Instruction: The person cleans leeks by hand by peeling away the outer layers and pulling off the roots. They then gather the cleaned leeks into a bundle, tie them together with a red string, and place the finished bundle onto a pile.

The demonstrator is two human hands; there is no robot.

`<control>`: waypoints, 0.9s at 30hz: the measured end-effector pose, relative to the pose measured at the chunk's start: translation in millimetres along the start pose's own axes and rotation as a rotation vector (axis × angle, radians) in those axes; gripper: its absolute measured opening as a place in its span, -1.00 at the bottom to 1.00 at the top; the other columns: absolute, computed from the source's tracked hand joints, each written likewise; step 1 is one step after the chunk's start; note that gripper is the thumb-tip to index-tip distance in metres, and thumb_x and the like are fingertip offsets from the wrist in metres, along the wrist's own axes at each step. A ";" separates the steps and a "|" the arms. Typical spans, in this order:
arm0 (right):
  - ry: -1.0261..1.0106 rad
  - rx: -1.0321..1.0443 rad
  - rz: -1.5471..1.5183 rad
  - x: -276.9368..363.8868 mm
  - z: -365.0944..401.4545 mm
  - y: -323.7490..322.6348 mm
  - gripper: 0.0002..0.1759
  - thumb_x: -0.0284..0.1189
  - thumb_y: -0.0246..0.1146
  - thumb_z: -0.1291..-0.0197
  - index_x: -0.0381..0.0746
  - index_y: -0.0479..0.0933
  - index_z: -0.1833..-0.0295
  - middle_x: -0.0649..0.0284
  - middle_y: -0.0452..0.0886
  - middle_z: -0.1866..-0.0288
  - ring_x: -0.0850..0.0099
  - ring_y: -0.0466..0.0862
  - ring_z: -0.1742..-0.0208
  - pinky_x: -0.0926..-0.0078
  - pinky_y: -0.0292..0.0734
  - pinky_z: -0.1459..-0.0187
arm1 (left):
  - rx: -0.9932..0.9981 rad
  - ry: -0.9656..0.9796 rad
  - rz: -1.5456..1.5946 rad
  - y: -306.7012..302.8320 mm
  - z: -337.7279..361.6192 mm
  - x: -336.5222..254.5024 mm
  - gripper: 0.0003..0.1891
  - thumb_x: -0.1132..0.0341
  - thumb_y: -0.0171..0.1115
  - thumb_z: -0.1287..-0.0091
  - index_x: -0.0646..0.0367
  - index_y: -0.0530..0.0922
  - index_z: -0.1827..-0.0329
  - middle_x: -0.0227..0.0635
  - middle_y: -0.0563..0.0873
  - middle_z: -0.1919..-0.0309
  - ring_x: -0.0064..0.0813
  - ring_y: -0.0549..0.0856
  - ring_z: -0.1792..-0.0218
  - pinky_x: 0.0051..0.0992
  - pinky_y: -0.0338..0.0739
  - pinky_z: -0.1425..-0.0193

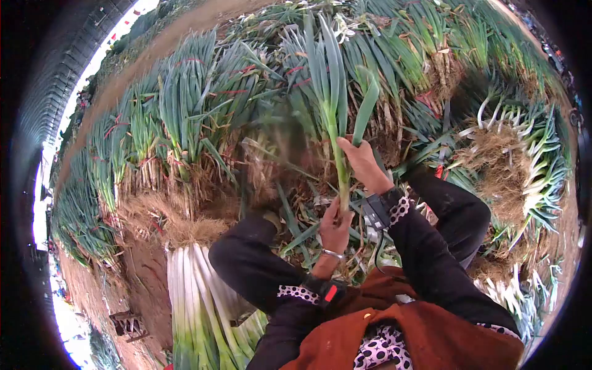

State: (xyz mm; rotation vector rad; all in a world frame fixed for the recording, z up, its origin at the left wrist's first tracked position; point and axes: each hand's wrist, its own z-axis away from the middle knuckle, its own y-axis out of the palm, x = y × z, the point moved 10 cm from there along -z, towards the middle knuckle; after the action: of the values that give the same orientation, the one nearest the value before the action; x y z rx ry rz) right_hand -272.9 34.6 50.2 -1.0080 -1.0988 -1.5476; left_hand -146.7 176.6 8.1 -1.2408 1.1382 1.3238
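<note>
Green onion (340,161): one stalk, held upright at the centre of the view, just in front of the person's chest. The shank is pale green and slender. Long flat blue-green leaves fan upward, and one broad leaf leans off to the right. Left hand (335,227): fingers closed round the lower shank, a thin bangle at the wrist. Right hand (364,164): just above, fingers pinched together on the stalk where the leaves divide, with a dark band on the spotted cuff. Loose leaves (296,213): strewn under the hands. White stalks (197,296): a trimmed bundle lying lower left, root tufts brown. Tied bundles (185,111): standing in rows behind, bound with red bands. Heaped onions (530,154): at right, roots outward.
</note>
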 end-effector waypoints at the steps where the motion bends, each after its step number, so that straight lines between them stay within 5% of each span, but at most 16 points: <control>1: 0.008 0.005 0.000 -4.3 1.1 -1.4 -0.60 -0.25 0.23 -0.12 -0.37 0.50 0.07 0.28 0.56 0.34 0.53 0.52 0.36 0.53 0.43 0.31 | -0.006 -0.006 -0.003 -4.2 -7.6 1.0 -0.51 0.45 0.22 -0.22 0.27 0.37 -0.24 -0.34 0.57 0.02 -0.67 0.53 0.12 -0.62 0.46 0.07; 5: 0.004 0.084 0.186 -17.8 8.1 9.7 -0.65 -0.28 0.24 -0.12 -0.35 0.54 0.11 0.25 0.59 0.30 0.52 0.56 0.30 0.52 0.46 0.23 | 0.059 -0.268 0.332 -9.6 -82.0 16.5 -0.63 0.17 0.06 -0.34 0.24 0.44 -0.07 -0.34 0.59 0.20 -0.58 0.54 0.25 -0.52 0.47 0.18; 7: -0.186 0.121 0.348 -22.7 7.4 26.6 -0.71 -0.32 0.21 -0.16 -0.34 0.56 0.14 0.26 0.60 0.29 0.52 0.56 0.29 0.54 0.46 0.23 | 0.144 -0.219 0.363 -3.5 -119.9 -11.0 -0.71 0.18 0.03 -0.36 0.20 0.48 0.02 -0.37 0.58 0.29 -0.54 0.55 0.27 -0.54 0.46 0.22; 12: -0.091 0.013 -0.086 -29.0 17.3 19.8 -0.79 -0.32 0.09 -0.29 -0.27 0.42 0.17 0.39 0.47 0.44 0.61 0.45 0.47 0.64 0.36 0.47 | -0.057 -0.296 0.511 -54.4 -164.4 -17.8 -0.71 0.20 -0.07 -0.40 0.22 0.48 0.05 -0.32 0.59 0.32 -0.45 0.57 0.30 -0.44 0.50 0.22; 15: 0.067 -0.006 -0.320 -54.8 22.4 18.2 -0.79 -0.30 0.07 -0.31 -0.24 0.41 0.21 0.39 0.42 0.45 0.61 0.41 0.49 0.65 0.32 0.47 | -0.115 -0.252 0.630 -75.6 -172.2 -64.0 -0.73 0.18 -0.09 -0.41 0.23 0.45 0.17 -0.32 0.55 0.40 -0.41 0.57 0.31 -0.35 0.52 0.22; 17: 0.193 0.020 -0.381 -51.5 43.6 19.5 -0.70 -0.26 0.09 -0.26 -0.30 0.48 0.11 0.34 0.51 0.29 0.61 0.46 0.33 0.63 0.38 0.31 | -0.068 -0.235 0.818 -90.7 -188.4 -69.5 -0.72 0.16 -0.05 -0.40 0.20 0.35 0.35 -0.34 0.46 0.51 -0.41 0.53 0.41 -0.27 0.55 0.26; 19: 0.003 0.407 0.266 -17.5 65.0 43.5 -0.69 -0.21 0.17 -0.18 -0.28 0.51 0.20 0.38 0.49 0.38 0.61 0.44 0.38 0.63 0.38 0.31 | -0.267 -0.235 0.769 -120.0 -186.4 -88.8 -0.74 0.16 -0.02 -0.39 0.17 0.35 0.34 -0.34 0.45 0.50 -0.46 0.48 0.50 -0.32 0.55 0.33; 21: 0.167 0.424 0.128 -9.2 89.5 50.3 -0.66 -0.18 0.22 -0.12 -0.28 0.53 0.27 0.40 0.48 0.45 0.60 0.44 0.40 0.59 0.38 0.32 | -0.362 -0.069 0.682 -152.8 -200.8 -97.2 -0.82 0.22 0.03 -0.36 0.13 0.34 0.31 -0.40 0.42 0.54 -0.52 0.43 0.56 -0.39 0.47 0.53; 23: 0.091 0.668 0.386 -4.3 121.7 57.9 -0.64 -0.22 0.24 -0.10 -0.33 0.53 0.19 0.38 0.52 0.39 0.61 0.46 0.34 0.57 0.39 0.28 | -0.357 -0.047 0.669 -169.8 -209.7 -99.6 -0.84 0.24 0.04 -0.36 0.11 0.32 0.27 -0.40 0.42 0.54 -0.54 0.40 0.61 -0.43 0.40 0.62; 25: 0.277 0.797 0.594 -22.3 152.5 31.2 -0.60 -0.29 0.27 -0.09 -0.36 0.50 0.04 0.34 0.55 0.27 0.63 0.47 0.25 0.58 0.40 0.20 | -0.457 0.009 0.537 -203.8 -217.0 -106.7 -0.85 0.24 0.03 -0.36 0.10 0.31 0.26 -0.40 0.42 0.51 -0.56 0.37 0.65 -0.49 0.35 0.66; 27: 0.337 0.774 0.640 -22.7 194.1 -6.0 -0.55 -0.32 0.27 -0.09 -0.32 0.45 -0.07 0.30 0.56 0.22 0.59 0.48 0.22 0.56 0.42 0.16 | -0.506 0.053 0.666 -257.9 -244.2 -89.4 -0.85 0.25 0.06 -0.33 0.04 0.32 0.17 -0.40 0.41 0.56 -0.58 0.35 0.72 -0.54 0.26 0.73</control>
State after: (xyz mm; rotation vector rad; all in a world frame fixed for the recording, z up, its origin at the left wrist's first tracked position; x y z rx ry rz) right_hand -255.8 227.4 77.1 -0.4577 -0.8897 -0.6402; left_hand 137.3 -42.9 80.9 -1.2976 1.3680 2.1909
